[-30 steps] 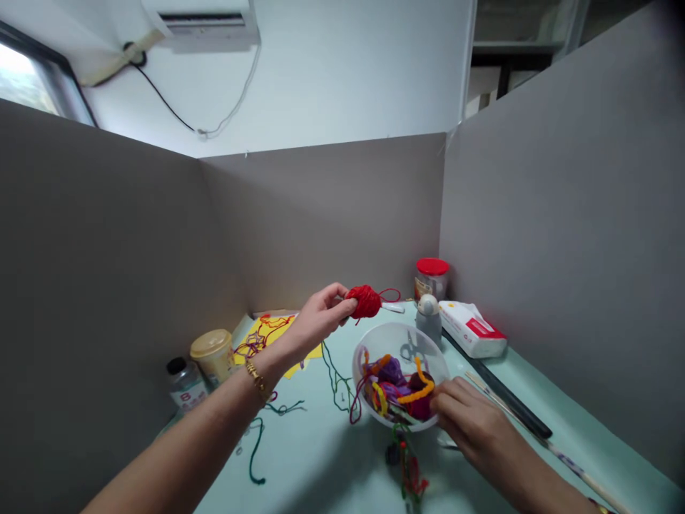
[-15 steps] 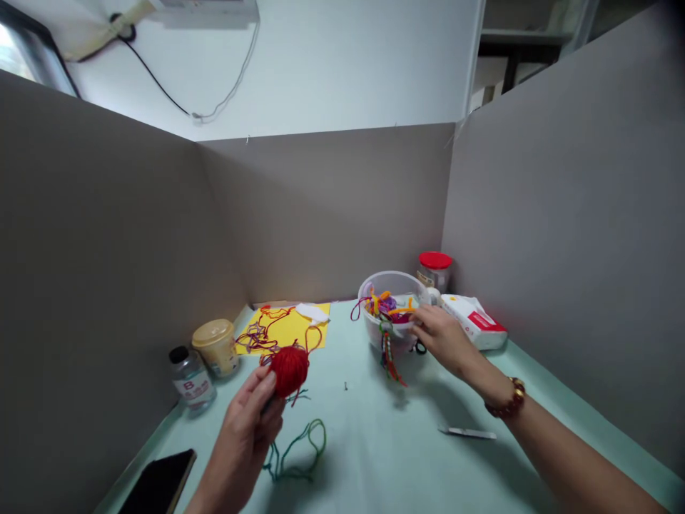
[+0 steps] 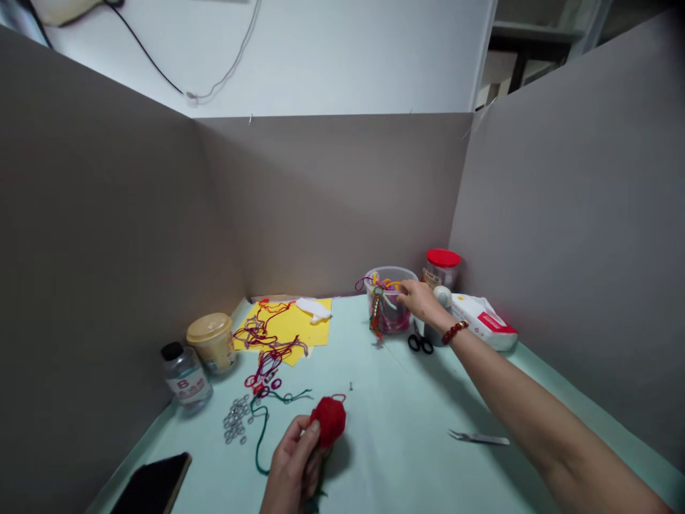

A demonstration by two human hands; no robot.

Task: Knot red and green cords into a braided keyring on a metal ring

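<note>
Left hand (image 3: 293, 464) closed around round red yarn ball (image 3: 328, 421), near front edge of pale green desk (image 3: 396, 400). Right hand (image 3: 422, 301), fingers extended, at far clear round plastic bowl (image 3: 393, 272); any hold cannot be told.

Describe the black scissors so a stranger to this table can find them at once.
At the far side of the pale green table, a clear plastic bowl stands by the right hand. The scissors lie just beside it, marked by black finger loops, unlike the all-metal tweezers nearer you.
</note>
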